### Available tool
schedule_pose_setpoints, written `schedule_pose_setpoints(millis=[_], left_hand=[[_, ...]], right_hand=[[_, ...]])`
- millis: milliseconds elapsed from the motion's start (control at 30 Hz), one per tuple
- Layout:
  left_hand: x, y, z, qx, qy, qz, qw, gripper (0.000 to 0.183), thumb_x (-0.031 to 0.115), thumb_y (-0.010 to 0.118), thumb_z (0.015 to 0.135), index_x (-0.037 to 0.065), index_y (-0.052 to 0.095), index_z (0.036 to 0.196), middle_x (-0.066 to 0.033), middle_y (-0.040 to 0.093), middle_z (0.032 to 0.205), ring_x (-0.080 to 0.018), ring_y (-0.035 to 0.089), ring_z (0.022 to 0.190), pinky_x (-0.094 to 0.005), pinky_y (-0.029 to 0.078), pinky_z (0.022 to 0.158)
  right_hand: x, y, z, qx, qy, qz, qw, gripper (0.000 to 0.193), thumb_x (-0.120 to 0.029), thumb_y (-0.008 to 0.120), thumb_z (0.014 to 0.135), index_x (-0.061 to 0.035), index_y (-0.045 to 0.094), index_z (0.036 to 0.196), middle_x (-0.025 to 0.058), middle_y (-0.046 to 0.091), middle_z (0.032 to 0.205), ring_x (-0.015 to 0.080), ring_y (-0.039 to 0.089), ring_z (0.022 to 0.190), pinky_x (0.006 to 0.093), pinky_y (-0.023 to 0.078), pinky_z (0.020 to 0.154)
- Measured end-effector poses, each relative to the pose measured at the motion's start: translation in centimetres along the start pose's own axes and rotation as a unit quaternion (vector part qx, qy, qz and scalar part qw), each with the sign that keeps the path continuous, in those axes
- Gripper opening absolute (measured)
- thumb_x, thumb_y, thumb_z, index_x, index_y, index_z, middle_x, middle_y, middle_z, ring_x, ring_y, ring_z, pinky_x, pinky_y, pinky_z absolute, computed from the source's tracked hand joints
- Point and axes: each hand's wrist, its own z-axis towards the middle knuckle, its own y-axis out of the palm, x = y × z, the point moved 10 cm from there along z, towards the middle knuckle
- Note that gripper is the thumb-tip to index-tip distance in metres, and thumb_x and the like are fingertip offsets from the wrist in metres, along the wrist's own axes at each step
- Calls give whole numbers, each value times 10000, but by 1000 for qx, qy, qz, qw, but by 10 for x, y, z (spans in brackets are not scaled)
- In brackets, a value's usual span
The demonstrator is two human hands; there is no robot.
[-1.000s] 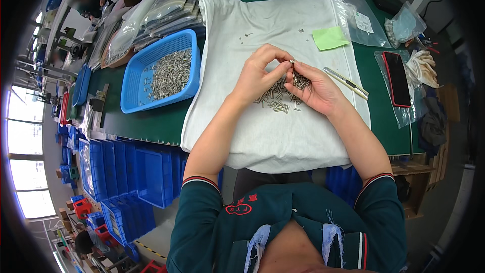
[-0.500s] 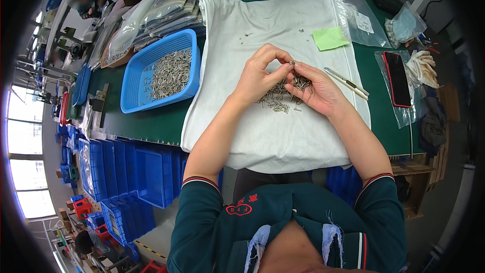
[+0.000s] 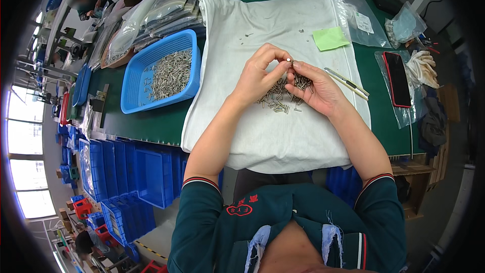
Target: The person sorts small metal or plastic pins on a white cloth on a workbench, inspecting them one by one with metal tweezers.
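- Green tabletop (image 3: pixel 146 125) across the middle of the frame, largely covered at its centre by a white cloth (image 3: pixel 252 144).
- Small metal piece (image 3: pixel 288 60), bright at its tip: upper centre of the frame, at the meeting point of both hands; too small for its long axis to be told.
- Left hand (image 3: pixel 254 76): thumb and forefinger pinch the piece from the left, the forefinger arched above.
- Right hand (image 3: pixel 322 91): thumb and forefinger reach the same point from the right, the other fingers curled below; whether they grip anything cannot be told.
- Loose pile of metal pins (image 3: pixel 278 106): directly below the joined fingertips in the frame, its pins pointing in mixed directions; the right hand, overlapping the pile's right side, is the nearer.
- Blue basket (image 3: pixel 132 103) holding similar pins (image 3: pixel 172 77): left of centre, well apart from the hands.
- Slender tool (image 3: pixel 346 83): right of the right hand, slanting down rightward.
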Motion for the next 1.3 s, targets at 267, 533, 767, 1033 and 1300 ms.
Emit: schedule_pose_setpoints(millis=[267,533,767,1033,1300], left_hand=[[7,0,1,0,36,30,999,87,67,610,793,30,572,861,-67,561,860,-211,562,800,-299,449,706],[12,-1,0,16,54,52,997,91,49,619,763,36,572,840,-58,563,851,-216,568,790,-310,457,687],[13,-3,0,24,63,52,996,102,40,630,728,43,575,814,-51,570,833,-211,565,769,-310,452,679],[10,-3,-1,27,44,52,997,97,62,641,725,54,583,802,-44,581,809,-202,567,751,-318,432,709],[-2,-3,-1,30,-34,28,999,92,92,635,733,45,602,805,-60,587,777,-199,580,698,-309,452,654]], right_hand=[[0,0,0,-1,-1,-2,1000,198,-174,543,885,-20,539,1009,13,573,818,70,576,772,251,531,747],[0,0,1,-8,-1,-4,1000,217,-174,553,880,-11,542,1023,13,564,826,69,571,780,250,532,745],[0,0,1,-10,-3,-2,1000,195,-176,558,878,-20,547,993,13,560,831,69,565,786,244,532,741],[0,0,1,-5,-2,-5,1000,191,-175,552,880,-20,553,991,12,561,832,68,564,786,242,531,744],[1,-3,0,11,-1,-11,1000,185,-173,547,882,-24,557,992,9,559,830,65,563,778,247,533,738]])
